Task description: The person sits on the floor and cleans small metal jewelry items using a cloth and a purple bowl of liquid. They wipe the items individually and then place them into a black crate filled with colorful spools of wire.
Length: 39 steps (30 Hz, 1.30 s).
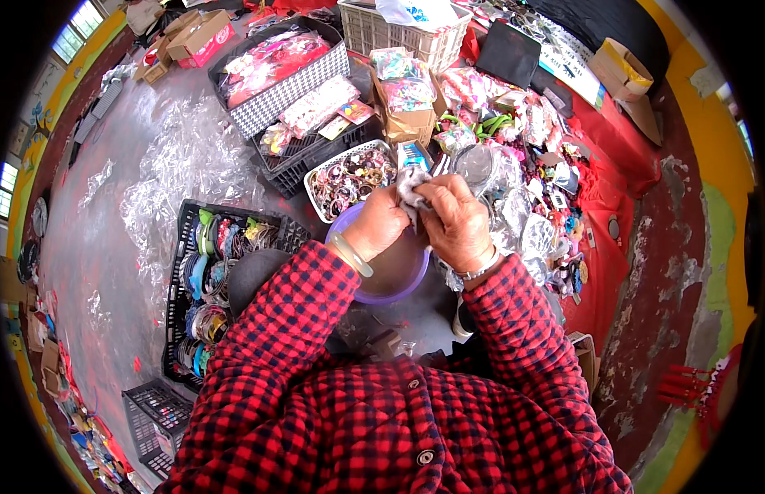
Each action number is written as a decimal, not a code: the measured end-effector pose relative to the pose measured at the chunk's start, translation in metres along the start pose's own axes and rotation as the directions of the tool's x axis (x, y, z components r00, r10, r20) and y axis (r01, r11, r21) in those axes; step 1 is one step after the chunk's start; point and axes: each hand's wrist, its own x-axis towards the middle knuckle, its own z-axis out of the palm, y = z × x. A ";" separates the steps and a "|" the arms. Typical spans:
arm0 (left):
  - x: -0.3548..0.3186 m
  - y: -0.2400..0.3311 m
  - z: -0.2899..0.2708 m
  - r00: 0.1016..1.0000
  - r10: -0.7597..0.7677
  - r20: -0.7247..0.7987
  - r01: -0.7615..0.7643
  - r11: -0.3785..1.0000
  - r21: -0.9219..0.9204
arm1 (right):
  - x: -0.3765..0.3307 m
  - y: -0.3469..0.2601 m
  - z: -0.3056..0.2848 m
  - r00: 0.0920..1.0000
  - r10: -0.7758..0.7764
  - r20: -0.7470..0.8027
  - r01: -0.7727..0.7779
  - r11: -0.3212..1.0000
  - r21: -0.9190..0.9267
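Small packet: a crinkly clear-and-white plastic packet (411, 188) sits pinched between both hands, right above the purple basin (390, 284).
Left hand: the left hand (381, 222) is closed on the packet's left edge, fingers curled, a pale green bangle (349, 253) on the wrist.
Right hand: the right hand (456, 218) is clamped on the packet's right side, thumb on top, a silvery bracelet (481, 267) at the wrist.
Handling: it looks very light, soft and floppy, probably slick film; best gripped at the edges with fingertips, as it would likely crumple under a firm squeeze.
Basin: it lies on the floor just in front of the knees; its contents are hidden by the hands.
Nearby: a white tray of mixed rings and bangles (349, 177) is just beyond the basin; a black crate of hair bands (213, 288) lies to its left.
Right side: shiny clear packets (522, 222) are heaped on the red cloth (613, 173).
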 end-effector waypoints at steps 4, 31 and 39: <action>0.000 0.003 -0.002 0.981 0.064 0.181 -0.086 0.989 0.117 | 0.007 0.017 -0.002 0.976 0.011 -0.219 -0.030 0.996 -0.081; -0.008 0.016 -0.015 0.924 0.025 0.381 -0.011 0.999 -0.041 | -0.003 0.084 -0.002 0.811 0.570 -0.131 -0.428 0.731 0.531; -0.002 0.024 -0.027 0.959 -0.100 0.265 0.163 0.960 -0.229 | 0.005 0.079 -0.036 0.809 0.587 -0.034 -0.083 0.172 0.982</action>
